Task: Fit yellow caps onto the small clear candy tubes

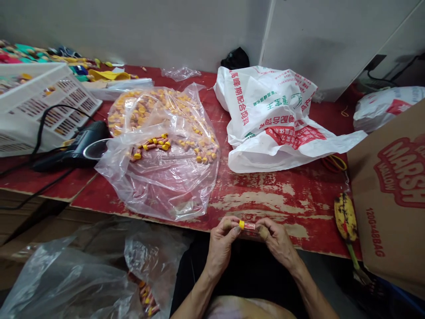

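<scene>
Between my two hands, just over the table's front edge, is a small tube (248, 225) with a yellow cap and a red-and-white patterned body. The fingertips of my left hand (226, 235) pinch it at the capped end. At the other end, the thumb and fingers of my right hand (272, 237) close on the patterned body. Several similar capped tubes (156, 142) lie on and in a clear plastic bag (159, 186) on the table, left of my hands. More of them show in another clear bag (66, 279) low at the left.
A white printed sack (265, 110) lies on the red table (252, 195). At left are a white basket (36, 97) and a black corded tool (79, 146), perhaps a heat gun. A cardboard box (392, 195) stands at right, beside a spotted banana (345, 217).
</scene>
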`<state>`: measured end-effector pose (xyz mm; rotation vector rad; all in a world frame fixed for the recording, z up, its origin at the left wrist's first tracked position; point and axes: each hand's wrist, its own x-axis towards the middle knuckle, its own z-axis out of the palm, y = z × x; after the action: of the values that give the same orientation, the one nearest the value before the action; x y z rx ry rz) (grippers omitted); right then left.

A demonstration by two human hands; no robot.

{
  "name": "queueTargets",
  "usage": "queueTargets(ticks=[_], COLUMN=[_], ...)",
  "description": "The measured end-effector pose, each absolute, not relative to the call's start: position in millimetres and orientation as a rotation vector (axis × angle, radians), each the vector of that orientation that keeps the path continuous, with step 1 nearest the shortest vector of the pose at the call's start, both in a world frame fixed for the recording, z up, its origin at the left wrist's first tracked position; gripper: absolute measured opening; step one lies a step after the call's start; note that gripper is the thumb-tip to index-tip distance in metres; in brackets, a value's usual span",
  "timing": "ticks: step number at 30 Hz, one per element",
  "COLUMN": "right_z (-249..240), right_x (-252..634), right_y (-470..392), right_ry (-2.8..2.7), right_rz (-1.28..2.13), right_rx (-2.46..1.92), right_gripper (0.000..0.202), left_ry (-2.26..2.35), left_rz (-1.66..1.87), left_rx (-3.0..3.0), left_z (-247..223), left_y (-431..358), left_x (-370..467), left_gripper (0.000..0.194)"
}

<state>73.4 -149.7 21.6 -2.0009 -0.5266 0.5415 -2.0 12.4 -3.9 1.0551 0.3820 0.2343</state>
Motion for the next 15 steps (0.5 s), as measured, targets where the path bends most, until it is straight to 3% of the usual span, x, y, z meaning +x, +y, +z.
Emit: queueTargets(ticks=[5, 15], right_z=[27, 13], right_x=[73, 76], right_y=[-151, -153], right_ry=[-0.534, -0.514], right_rz=[0.584, 0.561], right_rx=[-1.998, -2.078], right_gripper=[0.03, 0.05], left_ry=[0.391, 0.355], left_rz=[0.238, 0.206], left_rx=[1.002, 1.059], left_z=[-3, -4], left_y=[12, 8], left_x=[-1, -4], left_gripper=[0.005, 0.005])
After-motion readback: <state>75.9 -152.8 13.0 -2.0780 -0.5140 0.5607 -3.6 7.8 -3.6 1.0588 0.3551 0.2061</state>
